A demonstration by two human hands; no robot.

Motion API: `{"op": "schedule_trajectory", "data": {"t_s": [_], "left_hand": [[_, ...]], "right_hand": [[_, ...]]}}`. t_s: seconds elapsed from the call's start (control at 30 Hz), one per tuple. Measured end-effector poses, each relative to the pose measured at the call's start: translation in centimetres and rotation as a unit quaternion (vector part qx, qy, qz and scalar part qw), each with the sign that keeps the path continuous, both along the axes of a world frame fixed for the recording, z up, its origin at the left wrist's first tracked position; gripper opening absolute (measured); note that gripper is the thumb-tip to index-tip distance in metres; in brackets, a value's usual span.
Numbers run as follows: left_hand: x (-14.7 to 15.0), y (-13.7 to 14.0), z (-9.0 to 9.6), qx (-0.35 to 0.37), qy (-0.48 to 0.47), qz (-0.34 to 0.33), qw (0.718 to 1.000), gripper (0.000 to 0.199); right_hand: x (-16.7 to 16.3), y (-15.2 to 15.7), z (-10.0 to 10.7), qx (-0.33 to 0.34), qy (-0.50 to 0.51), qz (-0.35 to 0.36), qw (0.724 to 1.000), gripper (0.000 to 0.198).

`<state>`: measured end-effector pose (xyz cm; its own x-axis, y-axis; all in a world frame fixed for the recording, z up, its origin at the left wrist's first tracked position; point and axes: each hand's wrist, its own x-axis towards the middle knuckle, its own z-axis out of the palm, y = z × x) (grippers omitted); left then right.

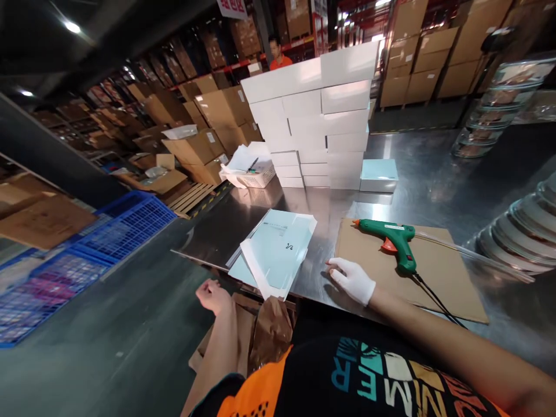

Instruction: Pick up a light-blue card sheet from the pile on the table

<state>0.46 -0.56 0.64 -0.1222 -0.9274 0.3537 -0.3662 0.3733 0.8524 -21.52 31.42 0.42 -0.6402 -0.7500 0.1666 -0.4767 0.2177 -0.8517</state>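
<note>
My right hand (353,279), in a white glove, rests on the steel table (430,185) at the near left corner of a brown cardboard sheet (434,272); it holds nothing. My bare left hand (212,295) hangs below the table's front edge with fingers curled, nothing visible in it, above brown paper bags (271,330). Between the hands lies a stack of flat, unfolded pale blue cartons (278,252). A green hot-glue gun (393,237) lies on the cardboard, its cable trailing to the right.
A wall of stacked white boxes (319,124) stands at the table's far side, one pale blue box (379,175) beside it. A white basket (252,171) holds papers. Stacks of clear lids (521,231) stand right. Blue crates (125,223) and a person in orange (278,55) are beyond.
</note>
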Motion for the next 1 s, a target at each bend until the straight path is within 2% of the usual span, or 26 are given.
{"op": "schedule_trajectory", "data": {"t_s": [0.07,0.13,0.2,0.27,0.33,0.4,0.47,0.57,0.63,0.7,0.77,0.83,0.9,0.93,1.0], "left_hand": [[-0.3,-0.7,1.6,-0.029,-0.034,0.014,0.999,0.037],[-2.4,-1.1,3.5,-0.048,-0.092,-0.059,0.993,0.037],[-5.9,-1.4,5.3,-0.044,-0.165,-0.164,0.972,0.040],[-9.6,-1.8,6.7,-0.019,-0.237,-0.210,0.948,0.066],[-12.4,-2.5,7.8,0.023,-0.299,-0.211,0.931,0.079],[-13.7,-3.0,8.8,0.062,-0.337,-0.200,0.918,0.074],[-14.1,-3.2,10.1,0.073,-0.340,-0.191,0.918,0.070],[-14.0,-2.6,12.7,0.056,-0.282,-0.199,0.937,0.076],[-14.0,-1.2,14.9,0.057,-0.217,-0.252,0.941,0.077],[-14.0,1.0,16.7,0.068,-0.152,-0.328,0.930,0.083],[-14.0,4.0,17.7,0.104,-0.082,-0.406,0.904,0.089],[-13.9,7.2,17.5,0.181,0.002,-0.476,0.860,0.087],[-13.9,10.2,16.4,0.255,0.057,-0.524,0.811,0.083],[-13.9,11.5,15.7,0.278,0.074,-0.535,0.794,0.084],[-14.4,13.9,14.0,0.292,0.102,-0.537,0.785,0.093]], "right_hand": [[-0.1,-0.1,0.0,0.001,0.002,0.000,1.000,0.037],[-0.1,-0.2,0.1,0.002,0.002,0.000,1.000,0.036],[-0.2,-0.3,0.2,0.005,-0.001,0.001,1.000,0.035],[-0.1,-0.3,0.4,0.010,-0.009,0.001,1.000,0.033],[-0.1,-0.2,0.5,0.015,-0.020,-0.003,1.000,0.033],[0.1,0.1,0.6,0.020,-0.033,-0.011,0.999,0.032],[0.2,0.3,0.7,0.021,-0.048,-0.016,0.999,0.031],[-0.2,0.7,1.3,0.009,-0.071,-0.023,0.997,0.027],[-0.8,1.0,2.3,-0.014,-0.081,-0.036,0.996,0.029],[-1.6,1.3,4.0,-0.048,-0.083,-0.054,0.994,0.039],[-2.4,1.8,6.4,-0.099,-0.080,-0.060,0.990,0.053],[-3.0,2.6,8.9,-0.161,-0.075,-0.057,0.982,0.064],[-3.4,3.8,11.0,-0.213,-0.072,-0.062,0.972,0.072],[-3.4,4.4,11.8,-0.230,-0.071,-0.069,0.968,0.076],[-3.1,5.6,12.8,-0.245,-0.070,-0.078,0.964,0.084]]}}
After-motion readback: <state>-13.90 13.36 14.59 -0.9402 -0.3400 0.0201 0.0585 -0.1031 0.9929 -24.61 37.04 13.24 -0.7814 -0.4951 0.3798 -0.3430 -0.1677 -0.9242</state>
